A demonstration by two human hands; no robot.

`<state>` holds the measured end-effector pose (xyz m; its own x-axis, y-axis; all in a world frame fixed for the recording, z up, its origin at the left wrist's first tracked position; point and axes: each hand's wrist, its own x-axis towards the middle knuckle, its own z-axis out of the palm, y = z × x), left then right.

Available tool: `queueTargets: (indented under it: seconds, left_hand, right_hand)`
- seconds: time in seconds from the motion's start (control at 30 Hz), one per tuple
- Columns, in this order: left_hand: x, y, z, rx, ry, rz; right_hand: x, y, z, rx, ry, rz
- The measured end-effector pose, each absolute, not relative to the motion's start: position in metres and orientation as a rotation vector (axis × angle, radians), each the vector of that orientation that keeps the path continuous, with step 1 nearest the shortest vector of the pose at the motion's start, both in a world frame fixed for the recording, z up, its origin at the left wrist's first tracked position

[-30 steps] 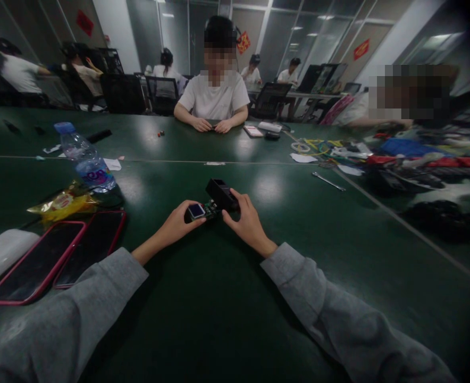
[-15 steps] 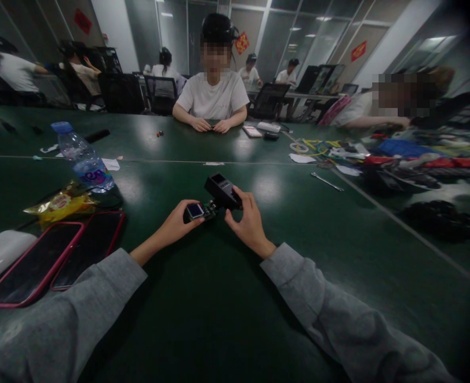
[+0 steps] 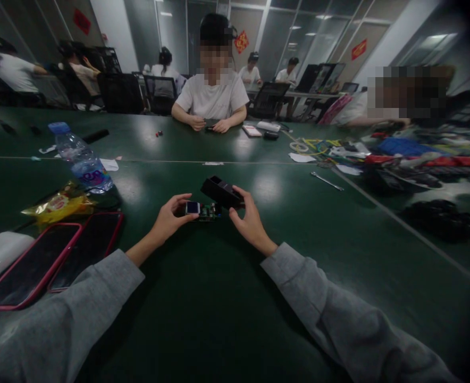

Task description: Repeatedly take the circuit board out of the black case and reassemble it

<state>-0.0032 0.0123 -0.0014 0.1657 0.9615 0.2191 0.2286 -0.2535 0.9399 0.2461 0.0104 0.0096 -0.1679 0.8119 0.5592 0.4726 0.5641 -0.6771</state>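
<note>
My left hand [image 3: 173, 217] pinches a green circuit board [image 3: 208, 213] by its left end, where a small dark screen with a pale frame [image 3: 192, 207] sits. My right hand [image 3: 251, 219] grips the right end of a black plastic case [image 3: 220, 192], which is tilted and has a rectangular opening near its far end. The case lies just behind the board, and the two are very close; whether they touch I cannot tell. Both are over the green table [image 3: 203, 298] in front of me.
At left are two red-edged phones [image 3: 31, 266], a white object [image 3: 3, 255], a yellow packet [image 3: 57, 205] and a water bottle [image 3: 81, 159]. To the right lie a wrench [image 3: 326, 181] and tangled cables [image 3: 318, 149]. A co-worker [image 3: 213, 98] sits opposite.
The circuit board has come round to lie nearly level, and my left hand has shifted slightly left. The case has turned in my right hand, showing less of its labelled face.
</note>
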Motion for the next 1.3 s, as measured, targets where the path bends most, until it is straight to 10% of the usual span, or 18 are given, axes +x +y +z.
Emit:
queueTargets:
  seconds: [1.3]
  left_hand:
    - [0.000,0.006,0.009,1.692,1.093,1.063]
  right_hand:
    - [0.249,0.024,-0.006,-1.261,-1.840,0.409]
